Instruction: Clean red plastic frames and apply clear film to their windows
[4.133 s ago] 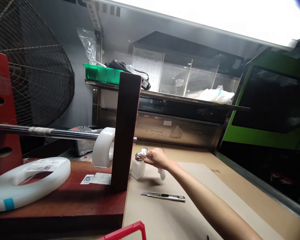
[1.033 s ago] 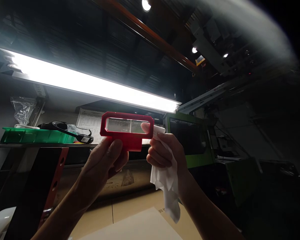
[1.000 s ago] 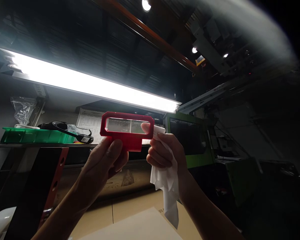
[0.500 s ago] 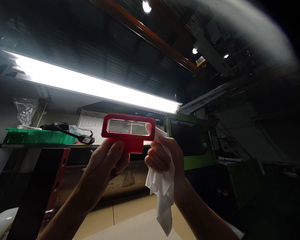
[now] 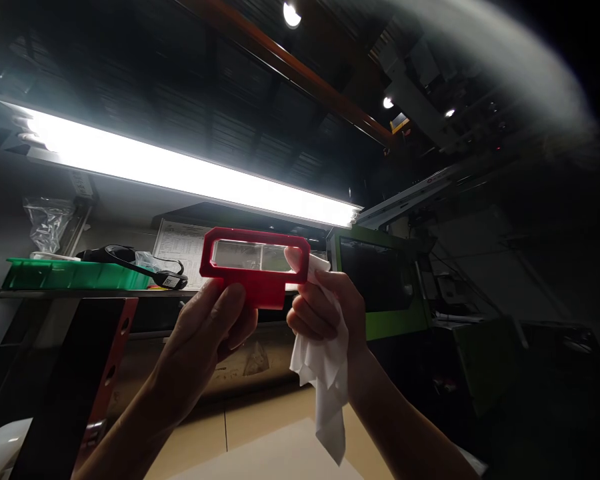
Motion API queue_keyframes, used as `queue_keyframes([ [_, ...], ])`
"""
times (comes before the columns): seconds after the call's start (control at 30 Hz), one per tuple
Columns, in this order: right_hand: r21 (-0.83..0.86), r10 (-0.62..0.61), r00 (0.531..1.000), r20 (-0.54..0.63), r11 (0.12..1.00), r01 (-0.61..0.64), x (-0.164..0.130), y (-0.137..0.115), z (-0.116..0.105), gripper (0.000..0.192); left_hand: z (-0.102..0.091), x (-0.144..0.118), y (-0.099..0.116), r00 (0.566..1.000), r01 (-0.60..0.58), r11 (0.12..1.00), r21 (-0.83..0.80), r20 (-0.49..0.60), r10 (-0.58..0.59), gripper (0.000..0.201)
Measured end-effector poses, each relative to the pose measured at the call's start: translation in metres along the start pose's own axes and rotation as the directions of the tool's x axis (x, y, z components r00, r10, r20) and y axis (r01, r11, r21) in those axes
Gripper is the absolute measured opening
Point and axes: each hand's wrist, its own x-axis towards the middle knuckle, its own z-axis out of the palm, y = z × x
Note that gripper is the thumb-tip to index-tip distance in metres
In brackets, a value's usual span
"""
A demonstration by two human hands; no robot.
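Observation:
My left hand [image 5: 210, 327] grips the lower tab of a red frame [image 5: 260, 290], thumb in front and fingers behind. The frame is held upright before me, and a clear window [image 5: 237, 255] with a thin vertical line shows inside its rim. A white cloth [image 5: 330, 393] hangs down from my right hand [image 5: 330, 307], whose fingers are curled round it. One fingertip of that hand shows through the right end of the window, behind the frame, with cloth beside it. Whether it touches the window, I cannot tell.
A long bright tube light [image 5: 180, 170] hangs above the frame. On the shelf behind stand a green bin [image 5: 60, 273], a black headset-like device [image 5: 167, 279] and a clear plastic bag [image 5: 49, 223]. A printed sheet [image 5: 180, 247] leans there. At right is a green machine [image 5: 397, 323].
The fingertip behind the window has shifted slightly left with the cloth. The whole view has drifted a little; my left hand keeps its hold on the red frame.

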Motion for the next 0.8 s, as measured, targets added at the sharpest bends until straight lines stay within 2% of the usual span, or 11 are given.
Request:
queue_keyframes([
  [0.07, 0.025, -0.022, 1.000, 0.009, 0.999, 0.022, -0.001, 0.002, -0.002, 0.021, -0.001, -0.001, -0.001, 1.000, 0.026, 1.000, -0.015, -0.014, -0.026, 0.045],
  [0.2, 0.028, -0.069, 0.998, -0.010, 0.997, 0.069, -0.002, 0.007, -0.008, 0.038, -0.003, -0.001, -0.002, 0.999, 0.025, 1.000, 0.008, 0.021, -0.025, 0.043],
  [0.4, 0.011, -0.025, 0.999, 0.022, 1.000, 0.025, -0.003, 0.011, -0.015, 0.045, -0.004, 0.002, -0.004, 0.998, -0.043, 0.998, 0.041, 0.048, 0.041, 0.045],
  [0.63, 0.019, 0.024, 0.999, 0.048, 1.000, -0.025, -0.004, 0.007, -0.010, 0.021, -0.002, 0.001, -0.003, 0.999, -0.023, 0.999, 0.043, 0.025, 0.022, 0.046],
  [0.8, 0.026, 0.042, 0.995, 0.094, 0.999, -0.045, -0.004, 0.006, -0.012, 0.026, -0.003, 0.000, -0.004, 1.000, -0.013, 0.999, 0.033, 0.006, 0.013, 0.046],
])
